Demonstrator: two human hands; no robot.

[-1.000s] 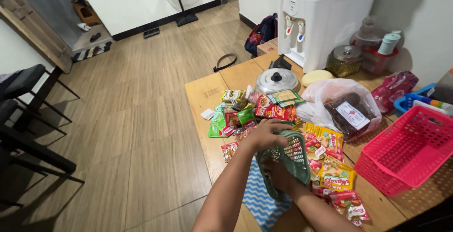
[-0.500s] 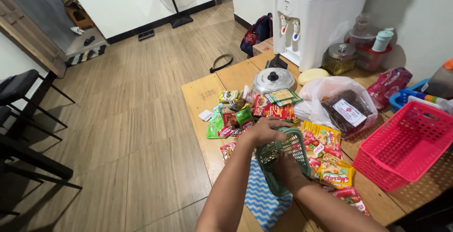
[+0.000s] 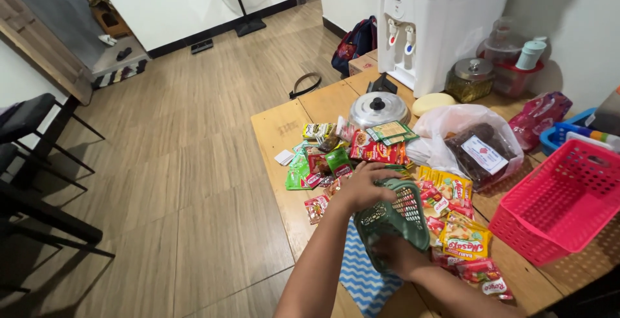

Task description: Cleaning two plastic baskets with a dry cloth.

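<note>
Both hands are on a small green perforated plastic basket [image 3: 392, 220], which is tipped up on its side over the near part of the light wooden table [image 3: 284, 127]. The left hand [image 3: 361, 187] is curled over the basket's upper rim, fingers closed on it. The right hand [image 3: 394, 255] grips the basket from underneath, at its lower end.

Just beyond the green basket lies a loose heap of small red and green foil sachets [image 3: 329, 158], and to its right a spread of yellow and red snack packets [image 3: 460, 235]. Under its lower edge a blue-and-white zigzag cloth [image 3: 359, 274] hangs at the table's near side. Further right of the basket stands a larger pink plastic crate [image 3: 563, 203], empty as far as I can see. Behind the sachets, away from the basket, sit a round metal pot lid with a black knob [image 3: 378, 108] and a clear plastic bag holding something dark [image 3: 471, 145]. A white water dispenser [image 3: 439, 21] stands at the table's far end.
</note>
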